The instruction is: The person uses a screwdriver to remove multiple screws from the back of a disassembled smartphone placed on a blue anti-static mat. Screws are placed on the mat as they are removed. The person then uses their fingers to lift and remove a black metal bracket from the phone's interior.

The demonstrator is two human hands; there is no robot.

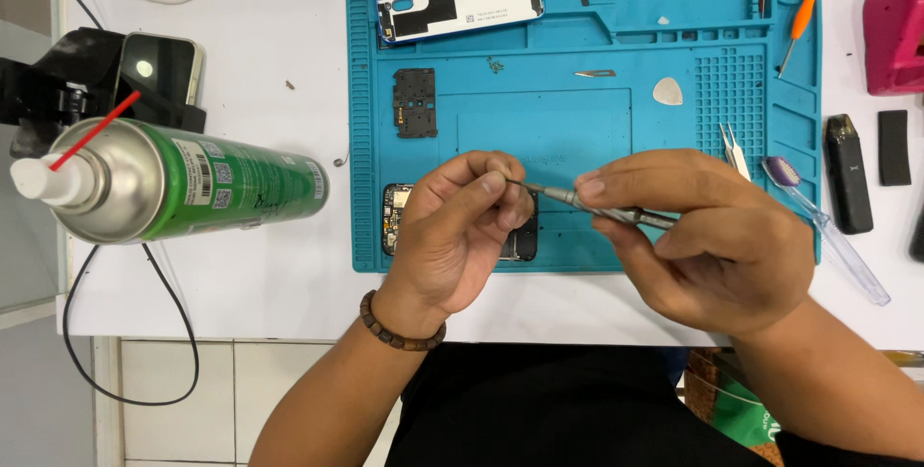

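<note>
From the head camera, the right hand point(707, 241) pinches a slim metal precision screwdriver point(595, 205) between thumb and fingers, shaft pointing toward the left hand point(462, 231). The left hand's fingertips are pressed together at the driver's tip; what they pinch is too small to tell. Under the left hand lies an opened phone point(397, 217) on a blue repair mat point(577, 130). Beyond the right hand lie tweezers point(735, 151); left of the left hand stands a green spray can point(183, 188).

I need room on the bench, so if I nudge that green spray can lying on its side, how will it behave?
The green spray can lies on its round side, so it would probably roll. Its smooth metal shoulder may feel slippery. The thin red straw looks bendable, best not pushed there.
</note>
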